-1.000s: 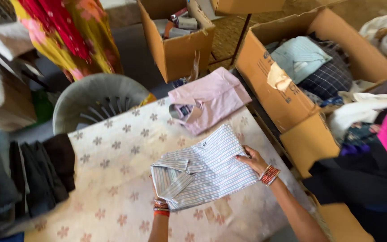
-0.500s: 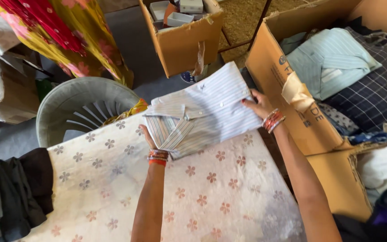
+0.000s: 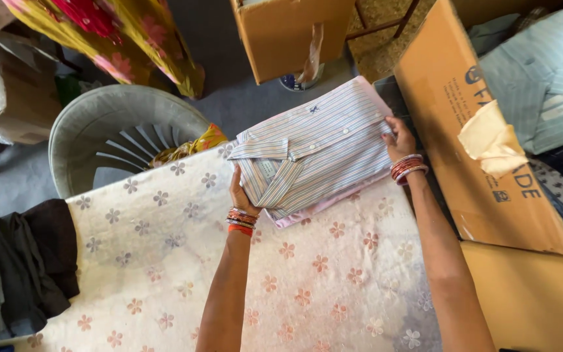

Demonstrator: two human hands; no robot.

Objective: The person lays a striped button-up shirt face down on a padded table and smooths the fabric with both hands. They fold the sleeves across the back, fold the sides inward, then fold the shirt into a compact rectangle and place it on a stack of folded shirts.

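Observation:
A folded striped shirt with a collar lies on top of a folded pink shirt at the far edge of the table, which has a white flowered cover. My left hand grips the striped shirt at its collar end. My right hand holds its other end. Both wrists wear orange and red bangles.
A grey plastic chair stands beyond the table at the left. Dark folded clothes lie on the table's left edge. Large cardboard boxes holding folded shirts stand at the right; another box is at the top. A person in yellow and red cloth stands at the upper left.
Both hands lifted the striped shirt off the middle of the table and carried it to the far edge, setting it down on the pink shirt.

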